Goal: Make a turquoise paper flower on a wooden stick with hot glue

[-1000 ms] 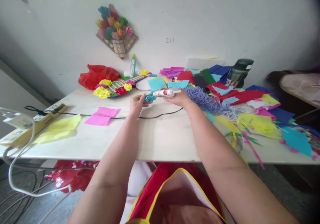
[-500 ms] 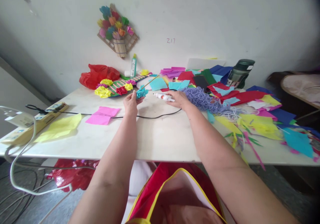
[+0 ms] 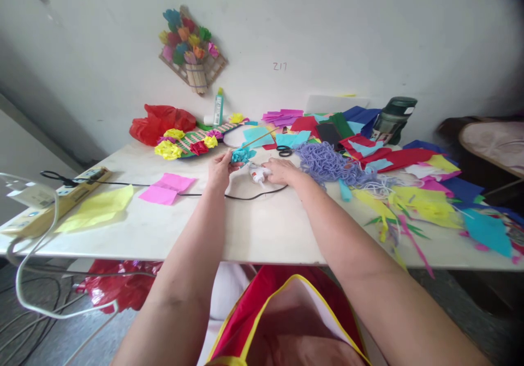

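My left hand (image 3: 219, 171) pinches a teal paper flower (image 3: 240, 155) on a thin wooden stick that slants up to the right. Right beside it, my right hand (image 3: 279, 171) grips a white glue gun (image 3: 257, 174), its nozzle pointing at the flower's base. The gun's black cord (image 3: 245, 195) curves across the white table (image 3: 262, 229) to a power strip (image 3: 61, 191) at the left.
A craft board with yellow, red and pink paper flowers (image 3: 188, 143), black scissors (image 3: 284, 150), purple yarn (image 3: 327, 164) and many coloured paper sheets (image 3: 409, 180) crowd the back and right. Pink paper (image 3: 167, 187) and yellow paper (image 3: 96, 209) lie left. A red bag (image 3: 161, 120) and glue bottle (image 3: 218, 107) stand by the wall.
My right hand turned the glue gun and brought it down to the left, next to the flower. My left hand shifted slightly right with the flower.
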`<state>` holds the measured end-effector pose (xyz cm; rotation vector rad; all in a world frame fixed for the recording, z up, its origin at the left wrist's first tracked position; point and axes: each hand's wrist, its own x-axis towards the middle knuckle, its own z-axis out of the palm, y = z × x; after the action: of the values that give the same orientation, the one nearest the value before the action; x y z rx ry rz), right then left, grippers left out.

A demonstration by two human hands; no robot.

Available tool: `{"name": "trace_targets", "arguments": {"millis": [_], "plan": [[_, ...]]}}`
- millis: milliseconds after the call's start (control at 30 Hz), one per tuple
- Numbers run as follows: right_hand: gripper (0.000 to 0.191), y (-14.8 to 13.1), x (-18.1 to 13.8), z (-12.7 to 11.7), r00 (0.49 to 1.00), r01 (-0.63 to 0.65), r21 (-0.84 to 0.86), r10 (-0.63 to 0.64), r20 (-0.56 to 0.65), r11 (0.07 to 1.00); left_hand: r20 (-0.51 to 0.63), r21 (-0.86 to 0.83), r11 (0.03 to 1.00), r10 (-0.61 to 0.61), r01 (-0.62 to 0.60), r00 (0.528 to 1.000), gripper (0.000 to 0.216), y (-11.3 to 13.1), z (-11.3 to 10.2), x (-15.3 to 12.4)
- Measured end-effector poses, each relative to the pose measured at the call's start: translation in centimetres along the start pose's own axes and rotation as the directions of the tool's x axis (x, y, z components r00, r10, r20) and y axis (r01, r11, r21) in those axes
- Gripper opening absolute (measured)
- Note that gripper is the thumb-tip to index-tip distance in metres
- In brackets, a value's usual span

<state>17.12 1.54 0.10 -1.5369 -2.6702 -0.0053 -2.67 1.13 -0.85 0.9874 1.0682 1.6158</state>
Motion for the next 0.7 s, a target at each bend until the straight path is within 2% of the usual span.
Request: {"name": "trace_targets", "arguments": {"millis": [100, 200, 300, 367, 433, 533, 700], "plan": [[0.047, -0.1, -0.3, -0.6, 0.999, 0.013, -0.033, -0.014, -0.04, 0.999, 0.01, -0.002, 0.999, -0.04, 0.04, 0.999, 0.027, 0.1, 0.0, -0.1], [0.039, -0.3, -0.7, -1.4, 0.984, -0.007, -0.053, -0.003, -0.179, 0.999, 0.029, 0.008, 0.998, -0.061, 0.061, 0.998, 0.025, 0.1, 0.0, -0.1], [0.038, -0.6, -1.2, -2.1, 0.918, -0.051, -0.021, 0.038, -0.394, 0.998, 0.062, 0.007, 0.997, -0.074, 0.074, 0.995, 0.022, -0.1, -0.1, 0.0], [0.038, -0.8, -1.3, -2.5, 0.86, -0.018, -0.038, -0.004, -0.51, 0.999, 0.098, 0.01, 0.997, -0.077, 0.077, 0.992, 0.022, -0.3, -0.1, 0.1], [0.037, -1.0, -1.2, -2.7, 0.822, 0.042, -0.086, -0.083, -0.564, 0.995, 0.151, 0.029, 0.997, -0.071, 0.068, 0.986, 0.026, -0.5, -0.1, 0.1], [0.036, -1.3, -1.0, -2.7, 0.82, 0.105, -0.145, -0.168, -0.547, 0.984, 0.249, 0.08, 0.996, -0.057, 0.038, 0.967, 0.035, -0.7, -0.2, 0.1], [0.035, -1.5, -0.6, -2.2, 0.906, 0.105, -0.125, -0.147, -0.397, 0.987, 0.35, 0.112, 0.994, -0.046, 0.007, 0.936, 0.047, -0.9, -0.2, 0.1]]}}
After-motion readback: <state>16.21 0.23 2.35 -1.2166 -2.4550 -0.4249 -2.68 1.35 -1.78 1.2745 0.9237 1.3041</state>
